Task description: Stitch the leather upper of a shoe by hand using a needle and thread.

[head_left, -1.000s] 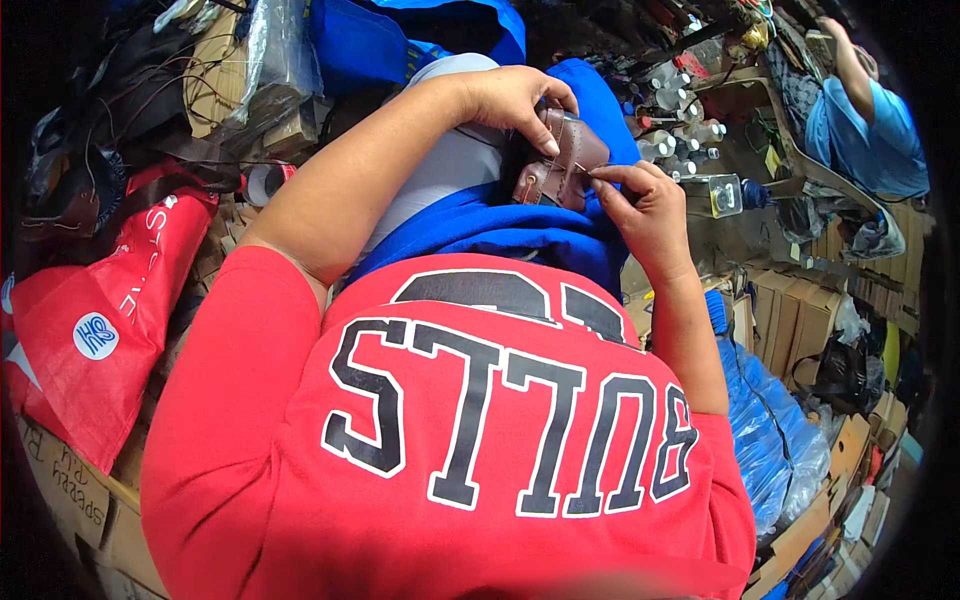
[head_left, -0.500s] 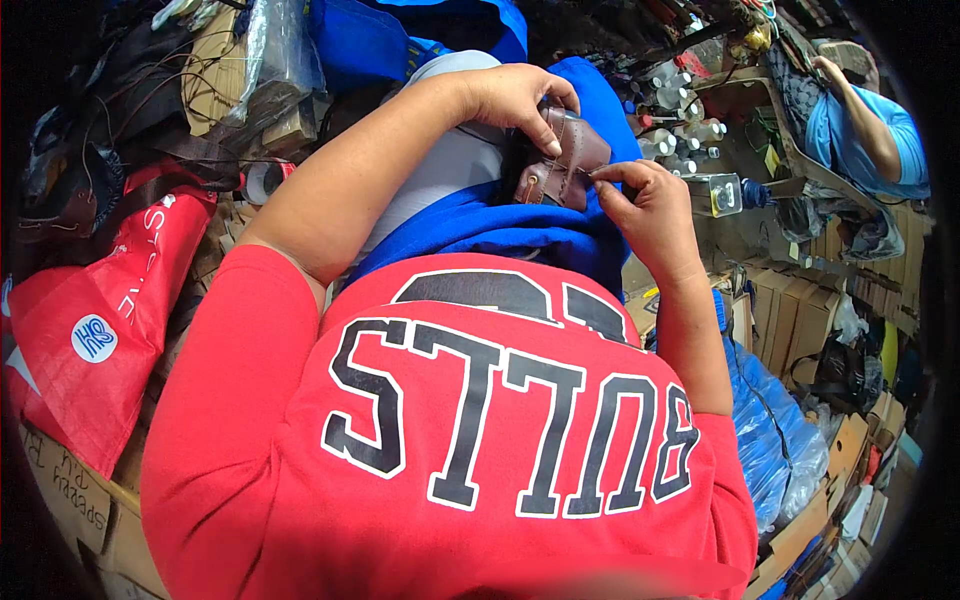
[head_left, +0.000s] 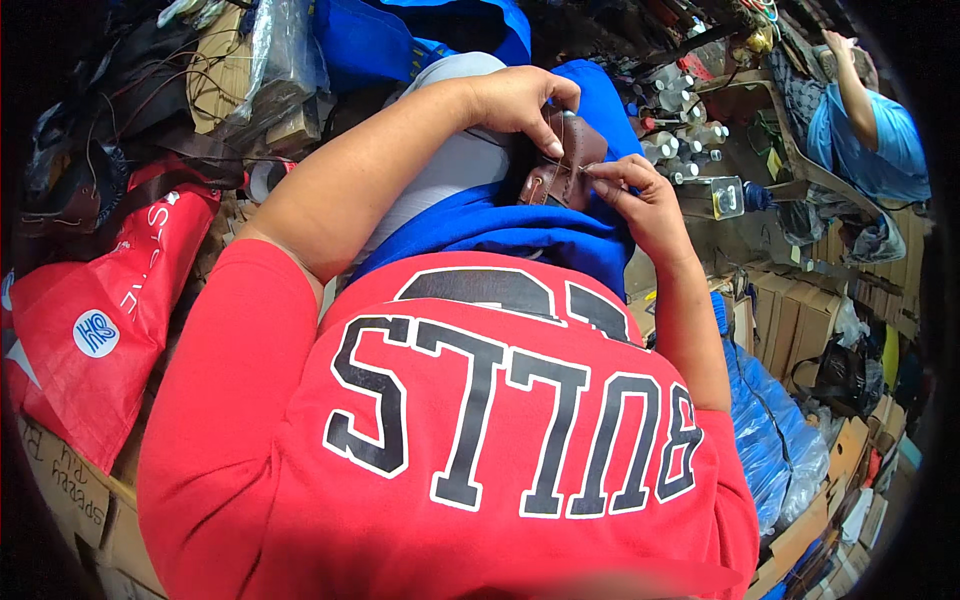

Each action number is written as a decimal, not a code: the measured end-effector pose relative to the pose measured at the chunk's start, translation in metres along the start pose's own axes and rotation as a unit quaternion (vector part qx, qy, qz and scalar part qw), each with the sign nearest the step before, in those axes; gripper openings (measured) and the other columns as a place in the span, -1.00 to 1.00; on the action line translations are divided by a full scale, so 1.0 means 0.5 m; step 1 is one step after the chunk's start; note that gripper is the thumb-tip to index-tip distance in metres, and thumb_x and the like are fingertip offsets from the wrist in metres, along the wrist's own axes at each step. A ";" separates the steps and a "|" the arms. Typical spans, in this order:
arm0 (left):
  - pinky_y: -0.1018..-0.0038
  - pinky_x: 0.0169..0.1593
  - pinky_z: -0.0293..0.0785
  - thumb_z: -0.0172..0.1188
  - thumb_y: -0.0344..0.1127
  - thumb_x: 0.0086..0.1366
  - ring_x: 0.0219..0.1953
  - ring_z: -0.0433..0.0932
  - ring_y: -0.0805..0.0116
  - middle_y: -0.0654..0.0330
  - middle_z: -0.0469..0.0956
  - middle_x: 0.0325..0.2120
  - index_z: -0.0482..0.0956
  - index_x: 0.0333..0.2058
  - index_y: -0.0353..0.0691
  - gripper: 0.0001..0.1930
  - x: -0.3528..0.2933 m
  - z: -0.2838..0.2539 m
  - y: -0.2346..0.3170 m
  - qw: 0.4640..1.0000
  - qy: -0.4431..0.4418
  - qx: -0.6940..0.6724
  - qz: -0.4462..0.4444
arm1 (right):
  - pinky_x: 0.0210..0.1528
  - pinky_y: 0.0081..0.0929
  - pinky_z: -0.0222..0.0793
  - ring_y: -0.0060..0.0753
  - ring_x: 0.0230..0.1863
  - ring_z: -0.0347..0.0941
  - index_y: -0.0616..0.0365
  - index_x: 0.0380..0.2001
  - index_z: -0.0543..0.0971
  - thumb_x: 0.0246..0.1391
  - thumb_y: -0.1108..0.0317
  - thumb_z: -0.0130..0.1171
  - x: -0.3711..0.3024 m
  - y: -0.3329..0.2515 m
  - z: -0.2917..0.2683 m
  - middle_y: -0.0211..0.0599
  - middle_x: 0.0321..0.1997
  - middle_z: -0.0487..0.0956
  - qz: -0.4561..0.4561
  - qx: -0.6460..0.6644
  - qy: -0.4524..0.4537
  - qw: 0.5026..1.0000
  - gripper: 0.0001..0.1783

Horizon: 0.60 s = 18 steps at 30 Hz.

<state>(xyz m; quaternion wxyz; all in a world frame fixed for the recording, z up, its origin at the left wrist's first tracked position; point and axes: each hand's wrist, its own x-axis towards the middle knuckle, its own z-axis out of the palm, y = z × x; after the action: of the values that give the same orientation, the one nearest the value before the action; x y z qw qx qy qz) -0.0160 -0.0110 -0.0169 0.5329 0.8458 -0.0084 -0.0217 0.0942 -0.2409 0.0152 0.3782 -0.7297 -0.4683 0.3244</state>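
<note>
A brown leather shoe (head_left: 572, 152) with a stitched seam and a small tan lace lies tilted over my lap. My left hand (head_left: 521, 103) grips its far left side, thumb on the leather and fingers curled over the edge. At the shoe's right side, my right hand (head_left: 633, 192) is closed in a pinch by the seam. A thin thread seems to run from these fingertips over the leather; whether a needle is there too is too small to tell. Blue cloth (head_left: 480, 228) and grey cloth (head_left: 425, 165) cover my lap below the shoe.
A red bag (head_left: 100, 300) lies at the left, near cardboard. Several bottles (head_left: 690, 140) and a clear container (head_left: 715, 198) stand right of my lap. Blue plastic wrapping (head_left: 765, 420) is by my right elbow. Another person in a blue shirt (head_left: 890, 140) is at the far right.
My right hand has shifted slightly left along the seam, still pinched. My left hand keeps its grip on the shoe. The other person's arm has risen.
</note>
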 end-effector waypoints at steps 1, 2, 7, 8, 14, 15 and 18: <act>0.41 -0.15 0.43 0.50 -0.21 -0.19 -0.25 0.55 0.26 0.13 0.60 -0.33 0.52 -0.23 -0.21 -0.49 0.001 0.002 -0.002 1.000 0.000 0.001 0.000 | -0.27 -0.68 0.21 -0.65 -0.36 0.28 0.06 -0.26 0.68 -0.05 0.47 0.29 0.003 0.007 -0.001 -0.52 -0.41 0.40 -0.001 0.000 0.000 1.000 -0.79; 0.41 -0.16 0.43 0.50 -0.21 -0.19 -0.26 0.55 0.27 0.13 0.59 -0.35 0.52 -0.24 -0.21 -0.50 0.003 0.004 -0.004 1.000 0.002 -0.003 -0.004 | -0.27 -0.69 0.21 -0.65 -0.36 0.28 0.08 -0.27 0.68 -0.04 0.47 0.28 0.005 0.014 -0.001 -0.53 -0.40 0.41 -0.005 0.036 -0.005 0.999 -0.80; 0.41 -0.17 0.43 0.50 -0.20 -0.21 -0.26 0.56 0.27 0.13 0.60 -0.35 0.53 -0.22 -0.21 -0.48 0.005 0.005 0.003 0.999 0.018 0.011 -0.027 | -0.28 -0.68 0.21 -0.65 -0.37 0.28 0.13 -0.31 0.67 -0.05 0.46 0.30 0.015 0.030 0.014 -0.54 -0.45 0.42 -0.018 0.097 0.011 0.995 -0.83; 0.41 -0.13 0.42 0.51 -0.22 -0.20 -0.24 0.54 0.30 0.15 0.58 -0.33 0.53 -0.21 -0.22 -0.48 0.005 0.003 0.003 0.999 0.015 0.008 -0.034 | -0.29 -0.67 0.22 -0.65 -0.38 0.30 0.14 -0.34 0.66 -0.06 0.46 0.31 0.016 0.029 0.024 -0.54 -0.47 0.42 -0.016 0.070 0.037 0.997 -0.86; 0.35 0.04 0.38 0.38 -0.19 -0.09 -0.08 0.45 0.10 0.03 0.47 -0.15 0.55 -0.07 -0.15 -0.47 -0.055 -0.037 0.037 0.983 0.124 0.136 0.003 | -0.27 -0.54 0.23 -0.52 -0.43 0.39 0.06 -0.40 0.64 -0.13 0.41 0.33 0.018 -0.010 0.047 -0.45 -0.50 0.51 -0.094 -0.056 0.116 0.987 -0.86; 0.36 0.01 0.39 0.30 -0.30 -0.04 -0.12 0.45 0.13 0.04 0.45 -0.19 0.55 -0.06 -0.14 -0.53 -0.069 -0.054 0.032 0.983 0.129 0.126 -0.026 | -0.23 -0.49 0.23 -0.46 -0.43 0.41 0.01 -0.38 0.65 -0.14 0.40 0.33 0.016 -0.008 0.041 -0.44 -0.50 0.51 -0.150 -0.146 0.115 0.971 -0.84; 0.41 -0.05 0.39 0.11 -0.53 0.00 -0.19 0.44 0.20 0.08 0.41 -0.26 0.56 -0.07 -0.15 -0.57 -0.126 -0.069 0.022 0.976 0.154 0.144 -0.044 | -0.17 -0.44 0.19 -0.37 -0.42 0.43 -0.06 -0.36 0.66 -0.13 0.39 0.30 0.000 -0.017 0.042 -0.47 -0.48 0.51 -0.144 -0.161 0.115 0.970 -0.82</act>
<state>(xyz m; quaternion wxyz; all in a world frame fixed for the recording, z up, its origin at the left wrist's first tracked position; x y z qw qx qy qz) -0.0771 0.0176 0.0096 0.3987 0.9066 0.1078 0.0871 0.0731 -0.2335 0.0119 0.3498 -0.7384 -0.5677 0.1009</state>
